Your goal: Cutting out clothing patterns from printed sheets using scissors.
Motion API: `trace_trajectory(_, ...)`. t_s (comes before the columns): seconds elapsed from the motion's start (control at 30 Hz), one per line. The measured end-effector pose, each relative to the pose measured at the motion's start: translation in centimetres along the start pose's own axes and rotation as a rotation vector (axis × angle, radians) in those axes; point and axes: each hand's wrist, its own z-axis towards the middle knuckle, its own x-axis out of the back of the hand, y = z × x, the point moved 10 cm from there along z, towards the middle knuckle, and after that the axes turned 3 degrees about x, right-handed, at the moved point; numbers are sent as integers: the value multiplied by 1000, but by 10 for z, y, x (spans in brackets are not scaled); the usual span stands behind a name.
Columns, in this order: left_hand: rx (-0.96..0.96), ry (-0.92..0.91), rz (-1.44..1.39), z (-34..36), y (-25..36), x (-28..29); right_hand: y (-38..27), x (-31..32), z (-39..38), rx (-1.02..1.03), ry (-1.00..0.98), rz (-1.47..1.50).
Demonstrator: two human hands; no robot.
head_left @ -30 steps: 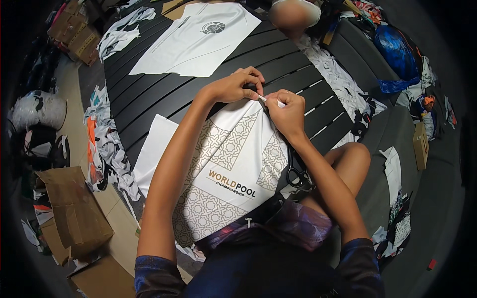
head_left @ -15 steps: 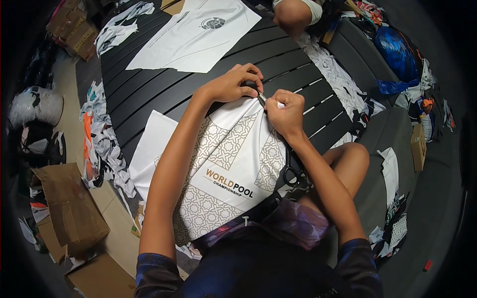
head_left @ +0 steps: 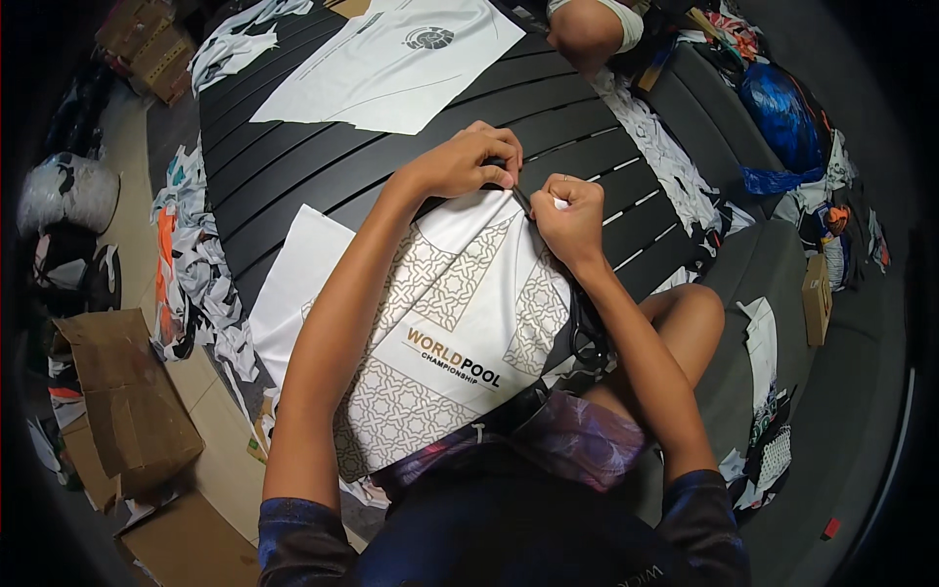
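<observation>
A white shirt (head_left: 455, 342) with beige geometric panels and printed lettering lies over my lap, its upper end drawn up to a point between my hands. My left hand (head_left: 477, 161) pinches the gathered white cloth at that point, thumb against fingers. Just to the right, my right hand (head_left: 570, 217) is closed in a fist beside the same edge, with a small white bit showing between its fingers. A slim dark piece runs between the two hands; its kind is unclear. Black scissors (head_left: 591, 344) lie by the shirt's right side, partly hidden.
Ahead is a black slatted table (head_left: 293, 186) bearing a cut white fabric panel (head_left: 391, 73). Fabric scraps (head_left: 201, 284) line its left side, more (head_left: 660, 147) its right. Cardboard boxes (head_left: 127, 401) stand at left; a blue plastic bag (head_left: 782, 117) and another person's knee (head_left: 587, 34) are far right.
My right hand has shifted slightly right and down, and the slim dark piece between the hands shows less. My left hand keeps its pinch. The view has shifted a little.
</observation>
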Motion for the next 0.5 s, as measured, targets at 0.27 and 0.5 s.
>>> trace_trajectory(0.27,-49,141,37,-2,9,6,-8,4,-1,21,23,44)
trace_trajectory(0.5,84,207,-317,-4,-7,18,11,7,-2,-95,44,147)
